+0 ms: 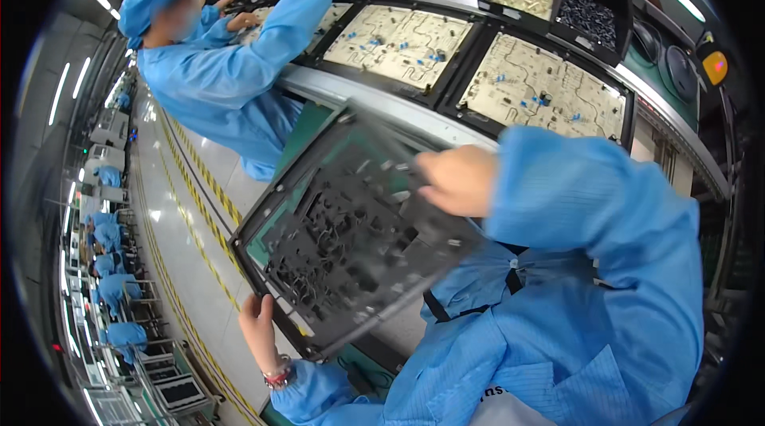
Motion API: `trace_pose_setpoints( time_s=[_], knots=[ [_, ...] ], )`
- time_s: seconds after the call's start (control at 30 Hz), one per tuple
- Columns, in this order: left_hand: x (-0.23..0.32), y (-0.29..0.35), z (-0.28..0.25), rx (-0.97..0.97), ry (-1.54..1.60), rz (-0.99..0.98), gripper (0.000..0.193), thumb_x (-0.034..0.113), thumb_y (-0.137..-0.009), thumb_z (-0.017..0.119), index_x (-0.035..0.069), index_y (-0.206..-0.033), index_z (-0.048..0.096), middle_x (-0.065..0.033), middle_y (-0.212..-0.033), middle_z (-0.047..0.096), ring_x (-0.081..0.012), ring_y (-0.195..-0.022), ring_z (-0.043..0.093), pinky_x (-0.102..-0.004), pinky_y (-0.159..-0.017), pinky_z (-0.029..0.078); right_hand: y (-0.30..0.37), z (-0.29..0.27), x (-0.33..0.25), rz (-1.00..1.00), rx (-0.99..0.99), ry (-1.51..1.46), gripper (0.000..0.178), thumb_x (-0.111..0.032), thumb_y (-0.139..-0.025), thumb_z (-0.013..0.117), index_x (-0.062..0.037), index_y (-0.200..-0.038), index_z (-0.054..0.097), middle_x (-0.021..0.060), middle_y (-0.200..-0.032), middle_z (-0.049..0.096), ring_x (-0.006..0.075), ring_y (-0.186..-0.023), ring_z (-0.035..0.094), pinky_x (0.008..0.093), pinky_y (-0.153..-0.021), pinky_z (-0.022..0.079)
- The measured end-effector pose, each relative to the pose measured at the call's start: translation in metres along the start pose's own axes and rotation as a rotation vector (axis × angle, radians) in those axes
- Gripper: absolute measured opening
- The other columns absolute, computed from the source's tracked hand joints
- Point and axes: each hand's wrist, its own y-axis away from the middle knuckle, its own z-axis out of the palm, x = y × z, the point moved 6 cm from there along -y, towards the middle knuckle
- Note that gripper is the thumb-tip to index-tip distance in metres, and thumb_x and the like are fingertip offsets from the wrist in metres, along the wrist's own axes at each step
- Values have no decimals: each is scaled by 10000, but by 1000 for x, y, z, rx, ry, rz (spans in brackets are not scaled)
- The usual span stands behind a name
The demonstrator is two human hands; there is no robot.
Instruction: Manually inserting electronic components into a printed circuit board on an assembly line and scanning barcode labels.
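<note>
Black tilted fixture (351, 227), irregular cutouts, right hand (462, 180) clamped on rim, left hand's (259, 330) grip unclear

The fixture (339, 247) is coloured black, with green shown through its openings, while sky blue marked with fine lines is worn in the coat (574, 195), set off at the wrist by a red bracelet (277, 376). The cream boards (390, 43) are traced with dark winding lines, dotted in blue and black, and bordered by black frames (462, 67). Plain blue is repeated in the co-worker's cap (155, 0), and the pale grey floor (147, 143) is crossed by tape (215, 187) striped yellow and black.
</note>
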Motion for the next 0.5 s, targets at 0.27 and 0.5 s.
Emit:
trace_pose_setpoints(
  time_s=[0.27, 0.5],
  knots=[
    [257, 50, 149, -555, 245, 523, 428, 110, -725, 701, -24, -1105, 558, -111, -908, 584, -200, -884, 561, -308, -798, 452, 299, -81, 129, 711, 564, -225, 393, -36, -797, 624, 24, -1179, 549, 31, -728, 518, 102, -670, 468, 266, -607, 395],
    [413, 123, 270, -788, 269, 970, 403, 85, -689, 696, -17, -1048, 545, -114, -895, 559, -219, -877, 539, -304, -815, 432, 506, -37, 170, 1028, 1017, -523, 378, -56, -864, 590, 35, -1227, 534, -43, -789, 508, 42, -739, 452, 173, -653, 358]
  ],
)
